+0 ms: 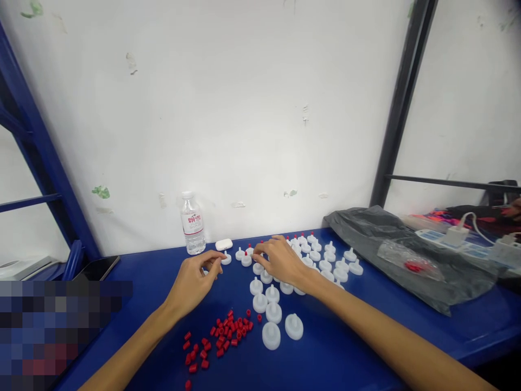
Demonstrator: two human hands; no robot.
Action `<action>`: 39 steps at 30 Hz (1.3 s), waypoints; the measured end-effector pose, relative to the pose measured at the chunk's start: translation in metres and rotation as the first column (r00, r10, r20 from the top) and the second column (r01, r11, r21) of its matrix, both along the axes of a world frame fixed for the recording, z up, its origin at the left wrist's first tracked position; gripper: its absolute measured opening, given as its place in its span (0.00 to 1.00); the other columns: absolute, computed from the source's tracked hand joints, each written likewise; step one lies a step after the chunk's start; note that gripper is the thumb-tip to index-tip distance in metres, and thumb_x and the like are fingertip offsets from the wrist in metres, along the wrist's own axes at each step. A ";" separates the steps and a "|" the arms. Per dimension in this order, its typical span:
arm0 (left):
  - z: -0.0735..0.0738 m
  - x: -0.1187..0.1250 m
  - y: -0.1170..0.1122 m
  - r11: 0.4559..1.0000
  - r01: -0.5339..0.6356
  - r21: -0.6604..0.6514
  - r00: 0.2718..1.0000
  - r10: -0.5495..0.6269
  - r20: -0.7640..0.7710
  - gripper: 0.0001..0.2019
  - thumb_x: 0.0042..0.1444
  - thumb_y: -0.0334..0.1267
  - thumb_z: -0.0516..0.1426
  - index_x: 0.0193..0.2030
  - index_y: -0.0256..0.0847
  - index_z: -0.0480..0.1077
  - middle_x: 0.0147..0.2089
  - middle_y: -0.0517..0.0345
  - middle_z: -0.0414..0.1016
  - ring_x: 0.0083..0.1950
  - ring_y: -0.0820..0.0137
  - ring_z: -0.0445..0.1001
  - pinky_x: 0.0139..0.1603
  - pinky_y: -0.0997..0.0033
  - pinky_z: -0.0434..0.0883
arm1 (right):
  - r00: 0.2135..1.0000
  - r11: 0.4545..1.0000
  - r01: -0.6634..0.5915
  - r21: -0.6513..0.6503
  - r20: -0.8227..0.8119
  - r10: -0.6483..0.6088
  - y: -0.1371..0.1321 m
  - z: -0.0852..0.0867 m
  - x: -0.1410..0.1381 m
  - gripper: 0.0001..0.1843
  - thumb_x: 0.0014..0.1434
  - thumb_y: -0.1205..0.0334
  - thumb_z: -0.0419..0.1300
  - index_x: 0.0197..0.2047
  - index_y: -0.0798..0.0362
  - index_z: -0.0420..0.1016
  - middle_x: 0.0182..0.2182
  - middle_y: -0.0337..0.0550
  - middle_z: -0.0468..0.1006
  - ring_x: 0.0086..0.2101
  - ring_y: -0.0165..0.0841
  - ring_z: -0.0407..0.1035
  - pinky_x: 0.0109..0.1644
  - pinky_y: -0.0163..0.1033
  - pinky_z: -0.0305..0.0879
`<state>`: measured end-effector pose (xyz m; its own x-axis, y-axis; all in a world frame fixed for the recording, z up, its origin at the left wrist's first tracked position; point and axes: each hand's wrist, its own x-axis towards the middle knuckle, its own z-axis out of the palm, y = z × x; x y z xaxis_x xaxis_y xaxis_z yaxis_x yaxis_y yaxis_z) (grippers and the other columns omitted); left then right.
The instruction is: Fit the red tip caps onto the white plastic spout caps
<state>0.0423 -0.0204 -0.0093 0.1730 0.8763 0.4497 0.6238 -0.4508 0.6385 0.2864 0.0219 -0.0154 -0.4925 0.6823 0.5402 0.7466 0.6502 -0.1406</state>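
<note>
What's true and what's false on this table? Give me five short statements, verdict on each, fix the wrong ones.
1. The bottle stands upright. True.
2. The loose red caps sit in a box. False: they lie scattered on the blue tabletop.
3. The left hand is nearer the bottle than the right hand. True.
4. Every white piece wears a red cap. False: several, including the front two, have bare stems.
5. A clear packet lies on grey plastic. True.
</note>
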 end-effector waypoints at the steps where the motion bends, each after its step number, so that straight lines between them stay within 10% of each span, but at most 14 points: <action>1: 0.000 0.000 0.000 1.000 -0.005 0.022 1.000 0.006 -0.029 0.15 0.64 0.46 0.53 0.46 0.42 0.77 0.30 0.60 0.79 0.29 0.67 0.77 0.28 0.73 0.68 | 1.000 1.000 -0.002 0.009 -0.002 0.002 -0.001 0.001 0.000 0.14 0.70 0.57 0.54 0.40 0.51 0.80 0.33 0.43 0.83 0.38 0.38 0.76 0.56 0.49 0.60; 11: 0.004 -0.001 -0.006 0.985 0.074 0.153 0.943 -0.019 -0.332 0.12 0.65 0.39 0.51 0.44 0.43 0.77 0.37 0.58 0.80 0.31 0.68 0.75 0.36 0.71 0.67 | 0.980 0.988 -0.155 -0.003 0.129 0.154 -0.005 0.006 -0.016 0.24 0.73 0.49 0.42 0.59 0.45 0.74 0.62 0.50 0.69 0.64 0.45 0.57 0.65 0.61 0.51; 20: 0.014 -0.010 -0.010 0.971 0.061 0.232 0.904 0.045 -0.425 0.12 0.63 0.34 0.51 0.43 0.41 0.77 0.37 0.56 0.79 0.32 0.68 0.73 0.37 0.69 0.64 | 0.948 0.986 -0.133 -0.103 0.277 0.157 0.029 0.019 -0.051 0.31 0.73 0.46 0.39 0.41 0.52 0.81 0.42 0.49 0.83 0.58 0.45 0.66 0.67 0.63 0.45; 26: 0.020 -0.006 -0.019 0.990 0.143 0.020 0.886 -0.119 -0.448 0.10 0.59 0.36 0.55 0.37 0.45 0.79 0.29 0.62 0.78 0.29 0.71 0.71 0.33 0.72 0.62 | 0.957 0.989 -0.129 -0.077 0.252 0.145 0.014 0.034 -0.040 0.32 0.74 0.48 0.35 0.47 0.50 0.79 0.44 0.50 0.81 0.55 0.42 0.69 0.67 0.59 0.44; 34: 0.016 0.001 -0.026 0.925 0.210 -0.316 0.865 -0.327 -0.381 0.07 0.55 0.44 0.61 0.34 0.46 0.80 0.32 0.65 0.81 0.28 0.74 0.71 0.29 0.77 0.63 | 0.951 0.968 -0.167 -0.188 0.229 0.208 0.021 0.012 -0.044 0.33 0.74 0.47 0.38 0.37 0.53 0.80 0.42 0.50 0.82 0.55 0.45 0.69 0.65 0.64 0.47; 39: 0.008 0.001 -0.025 0.912 0.221 -0.346 0.854 -0.352 -0.383 0.07 0.54 0.43 0.62 0.31 0.45 0.79 0.32 0.65 0.81 0.29 0.74 0.71 0.29 0.76 0.63 | 0.961 0.968 -0.229 -0.099 0.137 0.241 0.017 0.022 -0.043 0.24 0.74 0.52 0.42 0.51 0.51 0.77 0.49 0.48 0.80 0.55 0.41 0.69 0.67 0.62 0.47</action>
<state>0.0428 -0.0453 -0.0010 0.5528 0.8332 0.0158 0.7339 -0.4957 0.4644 0.2436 0.0394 0.0065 -0.7142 0.5761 0.3974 0.5903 0.8009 -0.1001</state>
